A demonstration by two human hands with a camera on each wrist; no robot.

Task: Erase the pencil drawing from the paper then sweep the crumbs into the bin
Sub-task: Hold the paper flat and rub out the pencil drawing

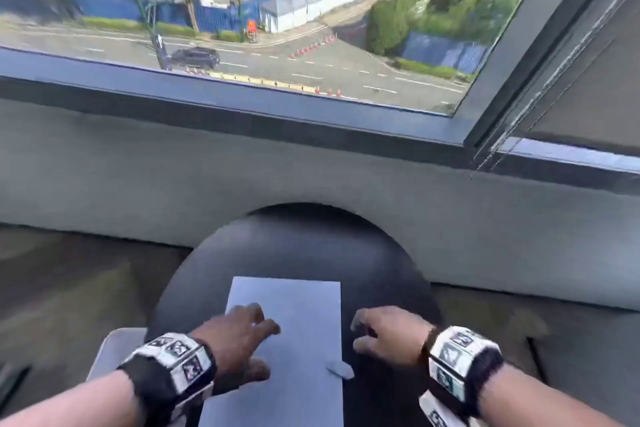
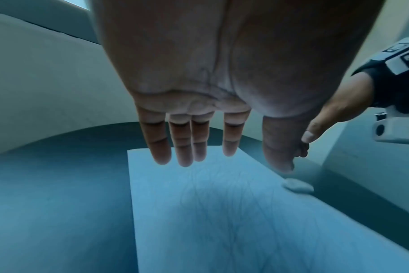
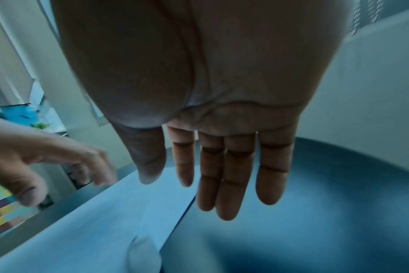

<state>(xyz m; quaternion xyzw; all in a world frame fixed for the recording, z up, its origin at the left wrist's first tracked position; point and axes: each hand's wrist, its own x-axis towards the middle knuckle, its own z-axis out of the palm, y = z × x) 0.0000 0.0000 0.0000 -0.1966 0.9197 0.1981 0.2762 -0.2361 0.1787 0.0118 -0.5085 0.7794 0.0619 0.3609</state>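
Both hands are hovering over the desk right now, palms down. Left hand is spreading out above the near-left part of the paper, fingers straight and slightly apart, gripping nothing at all. Right hand is hanging over the dark tabletop just beside the sheet's right edge, fingers loosely extended, thumb apart from them, also holding nothing.

That paper is a plain white rectangular sheet, lying flat and lengthwise on a small round table with a smooth, matte black top. From the left wrist view, faint grey pencil lines are showing on it, long thin looping strokes running across the middle of the page; from the head view they are too faint to make out.

An eraser, a small whitish, rounded lump, is sitting right at the sheet's right edge, near the person, between the two hands and touched by neither. Black wrist straps carrying white blocks with printed square markers are wrapping both wrists. Beyond the table, a grey wall is running under a wide window looking onto a street.
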